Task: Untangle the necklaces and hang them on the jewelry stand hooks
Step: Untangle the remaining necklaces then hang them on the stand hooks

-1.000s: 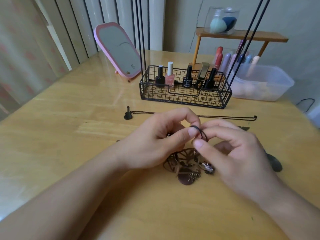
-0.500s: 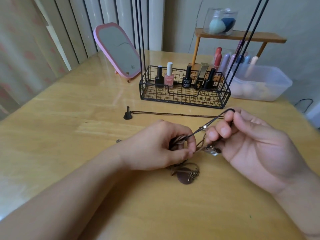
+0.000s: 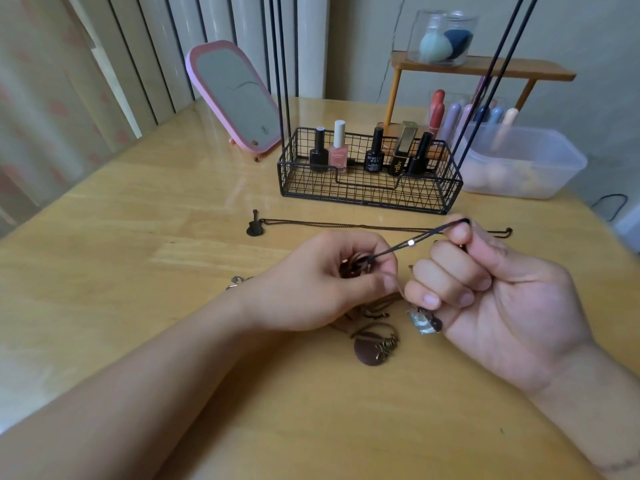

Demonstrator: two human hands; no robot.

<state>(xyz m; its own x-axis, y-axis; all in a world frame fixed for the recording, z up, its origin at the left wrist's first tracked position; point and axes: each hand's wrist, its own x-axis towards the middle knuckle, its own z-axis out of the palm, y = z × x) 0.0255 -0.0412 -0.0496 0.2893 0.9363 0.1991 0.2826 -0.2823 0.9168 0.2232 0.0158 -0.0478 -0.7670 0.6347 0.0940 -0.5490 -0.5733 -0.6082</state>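
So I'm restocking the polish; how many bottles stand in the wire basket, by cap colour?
In the wire basket:
Black cap: 3, the left bottle, the middle bottle, the right bottle
White cap: 1, the pink polish
Gold cap: 1, the tilted bottle
Total: 5

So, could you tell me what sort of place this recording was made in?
Most likely a dressing or vanity table at home: a pink-framed mirror stands on the wooden table, beside a wire basket of nail polish bottles and makeup sponges in a clear jar.
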